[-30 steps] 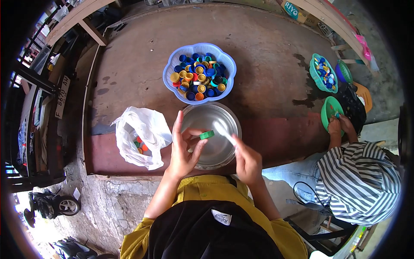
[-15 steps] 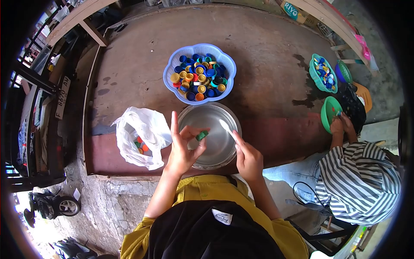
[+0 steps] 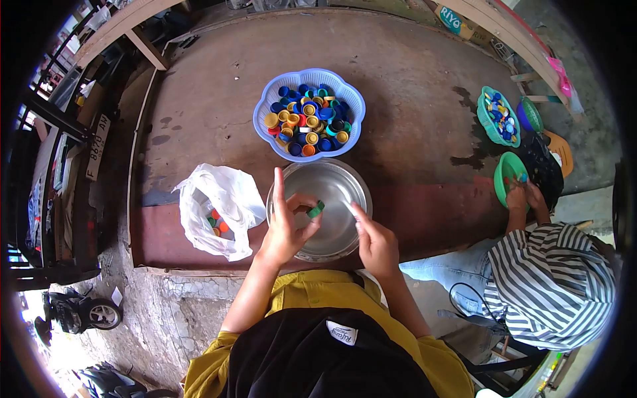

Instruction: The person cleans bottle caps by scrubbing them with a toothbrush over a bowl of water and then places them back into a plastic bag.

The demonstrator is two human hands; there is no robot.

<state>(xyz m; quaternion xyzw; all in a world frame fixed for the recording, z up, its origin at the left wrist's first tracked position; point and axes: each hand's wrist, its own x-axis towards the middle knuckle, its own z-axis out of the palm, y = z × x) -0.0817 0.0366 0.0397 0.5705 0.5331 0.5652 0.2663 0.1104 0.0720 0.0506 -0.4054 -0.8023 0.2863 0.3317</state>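
My left hand [image 3: 285,225] pinches a green bottle cap [image 3: 316,209] between thumb and fingers, with its index finger pointing up. My right hand [image 3: 377,244] is closed on a slim white tool [image 3: 349,207], whose kind I cannot make out; it points toward the cap but stays apart from it. Both hands are over the near part of a round metal bowl [image 3: 325,248]. Beyond that bowl, a blue plastic basket [image 3: 356,109] is full of bottle caps [image 3: 309,111] in blue, yellow, red and green.
Left of the bowl, a white plastic bag [image 3: 225,189] stands open with orange and green caps inside. At right, a co-worker in a striped top [image 3: 554,285] has both hands at a green bowl [image 3: 502,174]. A teal basket [image 3: 486,126] of caps lies beyond. The table's near edge [image 3: 192,270] is close to me.
My left hand has shifted slightly right with the green cap. My right hand has moved slightly left, and less of the white tool shows. The co-worker's hands have moved slightly.
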